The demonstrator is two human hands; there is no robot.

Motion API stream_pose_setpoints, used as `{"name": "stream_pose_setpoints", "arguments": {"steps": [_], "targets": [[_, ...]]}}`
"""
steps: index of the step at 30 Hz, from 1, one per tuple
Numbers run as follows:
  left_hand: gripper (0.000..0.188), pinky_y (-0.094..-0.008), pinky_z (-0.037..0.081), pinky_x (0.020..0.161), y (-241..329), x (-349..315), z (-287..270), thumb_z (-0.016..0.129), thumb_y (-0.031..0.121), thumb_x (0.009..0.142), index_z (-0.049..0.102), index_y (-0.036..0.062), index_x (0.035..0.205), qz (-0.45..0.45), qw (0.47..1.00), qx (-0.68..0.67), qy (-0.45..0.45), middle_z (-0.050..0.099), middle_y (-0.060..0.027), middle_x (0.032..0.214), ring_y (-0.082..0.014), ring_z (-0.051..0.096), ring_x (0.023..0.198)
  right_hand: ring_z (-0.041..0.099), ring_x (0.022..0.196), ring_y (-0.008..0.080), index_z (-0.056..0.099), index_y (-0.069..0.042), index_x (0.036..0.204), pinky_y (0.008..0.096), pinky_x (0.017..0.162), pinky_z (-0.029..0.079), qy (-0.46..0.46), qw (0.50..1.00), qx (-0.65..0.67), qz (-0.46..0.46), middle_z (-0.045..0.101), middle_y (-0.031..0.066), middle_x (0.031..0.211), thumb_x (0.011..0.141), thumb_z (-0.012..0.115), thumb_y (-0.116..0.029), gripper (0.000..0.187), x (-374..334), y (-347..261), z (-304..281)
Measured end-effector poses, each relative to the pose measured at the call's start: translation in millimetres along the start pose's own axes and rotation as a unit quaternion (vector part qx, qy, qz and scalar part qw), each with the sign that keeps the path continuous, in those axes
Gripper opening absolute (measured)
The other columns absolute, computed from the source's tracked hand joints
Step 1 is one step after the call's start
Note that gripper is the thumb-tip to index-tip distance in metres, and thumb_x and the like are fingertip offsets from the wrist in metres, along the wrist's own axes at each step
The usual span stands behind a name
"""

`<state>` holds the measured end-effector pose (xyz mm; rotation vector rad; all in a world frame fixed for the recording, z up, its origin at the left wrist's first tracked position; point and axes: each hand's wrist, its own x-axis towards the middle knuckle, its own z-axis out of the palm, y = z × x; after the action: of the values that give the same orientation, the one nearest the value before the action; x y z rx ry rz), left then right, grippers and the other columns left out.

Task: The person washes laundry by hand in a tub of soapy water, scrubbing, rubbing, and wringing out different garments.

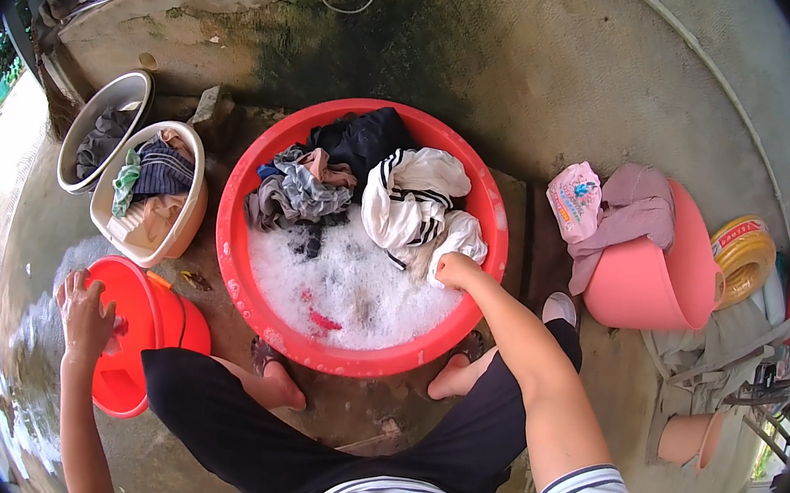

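Observation:
A large red tub [230,257] full of foamy water stands between my legs. My right hand [457,270] is closed on a white garment [463,239] at the tub's right side. Beside that cloth lies a bunched white garment with black stripes [410,200]. Black cloth [363,139] and grey and pink clothes [314,184] are heaped at the back and left of the tub. White suds [366,282] cover its front, with a small red thing showing through. My left hand [87,317], fingers apart, is raised by the left rim of a red bucket [186,325].
At the left stand a cream basin [110,224] of clothes and a grey basin [70,146] with dark cloth. To the right are a pink basket [649,285] with mauve cloth, a pink packet [575,201] and a coiled yellow hose [744,262]. A concrete wall [533,58] rises behind the tub.

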<state>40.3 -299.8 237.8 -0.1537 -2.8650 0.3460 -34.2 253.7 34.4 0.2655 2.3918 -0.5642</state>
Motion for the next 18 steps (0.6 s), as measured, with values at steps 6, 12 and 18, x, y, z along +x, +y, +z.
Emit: {"name": "stream_pose_setpoints", "arguments": {"steps": [6, 12, 18], "targets": [[0.023, -0.0464, 0.026, 0.093, 111.5, 49.7, 2.9, 0.064, 0.012, 0.063, 0.056, 0.0052, 0.084, 0.056, 0.985, -0.161, -0.028, 0.054, -0.0087, 0.088, -0.027, 0.047, 0.094, 0.061, 0.072, 0.0284, 0.062, -0.004, 0.088, 0.0359, 0.066, 0.048, 0.046, 0.972, -0.227, 0.04, 0.061, 0.0181, 0.084, 0.064, 0.052, -0.015, 0.028, 41.0, 48.9, 53.7], [0.027, -0.0432, 0.029, 0.09, 179.1, 78.2, 14.4, 0.065, 0.018, 0.065, 0.058, 0.0039, 0.086, 0.114, 0.957, -0.264, -0.028, 0.057, -0.0099, 0.084, -0.0265, 0.051, 0.087, 0.055, 0.056, 0.0199, 0.032, -0.013, 0.126, 0.0338, 0.043, 0.044, -0.153, 0.977, 0.142, -0.035, 0.059, 0.0126, 0.077, 0.061, 0.069, -0.036, 0.078, 30.6, -58.6, 144.3], [0.028, -0.0456, 0.03, 0.088, 194.2, 111.5, 35.2, 0.065, 0.019, 0.065, 0.058, 0.0049, 0.088, 0.08, 0.958, -0.269, -0.063, 0.057, -0.0114, 0.081, -0.0275, 0.052, 0.086, 0.056, 0.075, 0.0223, 0.042, 0.002, 0.115, 0.0323, 0.048, 0.045, 0.249, 0.904, 0.278, -0.209, 0.059, 0.0142, 0.087, 0.059, 0.071, -0.027, 0.07, 97.9, -79.8, 275.9]]}}
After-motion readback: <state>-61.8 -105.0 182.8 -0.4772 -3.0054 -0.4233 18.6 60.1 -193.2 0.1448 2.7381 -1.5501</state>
